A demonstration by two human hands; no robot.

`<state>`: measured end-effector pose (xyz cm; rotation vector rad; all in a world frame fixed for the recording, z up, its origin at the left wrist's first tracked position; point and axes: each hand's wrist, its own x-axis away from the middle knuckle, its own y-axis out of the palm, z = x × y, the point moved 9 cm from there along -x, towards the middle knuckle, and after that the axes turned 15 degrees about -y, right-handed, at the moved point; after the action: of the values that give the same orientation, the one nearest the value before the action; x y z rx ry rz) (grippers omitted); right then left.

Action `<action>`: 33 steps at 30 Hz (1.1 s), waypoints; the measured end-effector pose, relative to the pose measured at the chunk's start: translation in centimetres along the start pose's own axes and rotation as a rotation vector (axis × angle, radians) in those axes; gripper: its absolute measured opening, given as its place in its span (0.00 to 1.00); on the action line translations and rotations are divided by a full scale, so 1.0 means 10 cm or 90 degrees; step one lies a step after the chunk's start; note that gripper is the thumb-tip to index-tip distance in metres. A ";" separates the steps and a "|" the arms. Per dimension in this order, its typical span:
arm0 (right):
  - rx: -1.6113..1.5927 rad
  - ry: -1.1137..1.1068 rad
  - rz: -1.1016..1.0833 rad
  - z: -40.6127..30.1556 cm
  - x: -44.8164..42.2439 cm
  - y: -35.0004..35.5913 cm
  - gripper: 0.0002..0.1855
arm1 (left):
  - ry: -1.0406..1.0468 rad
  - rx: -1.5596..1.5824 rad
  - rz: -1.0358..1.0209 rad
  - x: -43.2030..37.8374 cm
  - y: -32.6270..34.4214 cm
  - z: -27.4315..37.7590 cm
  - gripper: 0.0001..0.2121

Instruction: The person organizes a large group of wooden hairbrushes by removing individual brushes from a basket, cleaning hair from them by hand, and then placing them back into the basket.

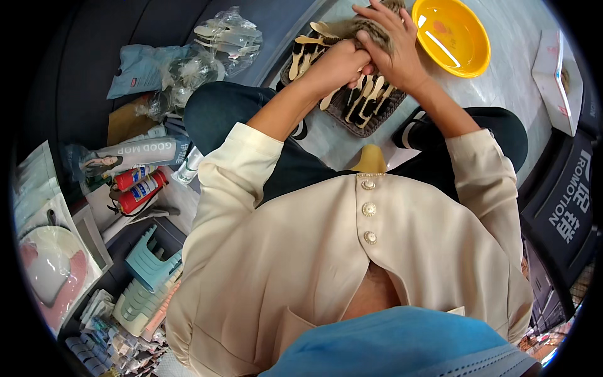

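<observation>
Both hands meet above a dark woven basket point(365, 132) that holds several wooden-handled brushes point(370, 101) with black bristles. My left hand point(346, 63) is curled, its fingers closed around something mostly hidden, perhaps a handle. My right hand point(393, 52) lies against a brownish-grey patterned cloth point(372, 30), thumb on its near side and fingers spread over it. Part of the cloth reaches left over the brushes. Just right of the right hand stands a yellow plastic basin point(452, 40), with a printed mark on its bottom.
My knees flank the basket, with a yellow object point(370, 159) between my legs. At left lie plastic-wrapped goods point(231, 40), a blue package point(141, 70), red fire extinguishers point(141, 191) and stacked plastic stools point(153, 259). A white container point(556, 80) stands at right.
</observation>
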<state>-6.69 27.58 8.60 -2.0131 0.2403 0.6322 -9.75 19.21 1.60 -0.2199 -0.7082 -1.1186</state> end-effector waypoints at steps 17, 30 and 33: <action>-0.531 0.334 0.255 0.80 0.13 0.09 0.12 | 0.014 -0.065 0.035 0.11 0.17 0.03 0.12; -0.511 0.629 0.356 1.39 0.52 -0.15 0.11 | 0.248 -0.698 0.497 0.04 -0.54 -0.13 0.15; -0.478 0.568 0.350 1.47 0.51 -0.30 0.11 | 0.161 -0.618 0.509 -0.20 -1.16 -0.47 0.14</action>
<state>-6.04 42.21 2.41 -2.8885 1.2711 0.0736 -18.55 13.19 -5.28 -1.0627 0.2177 -0.6061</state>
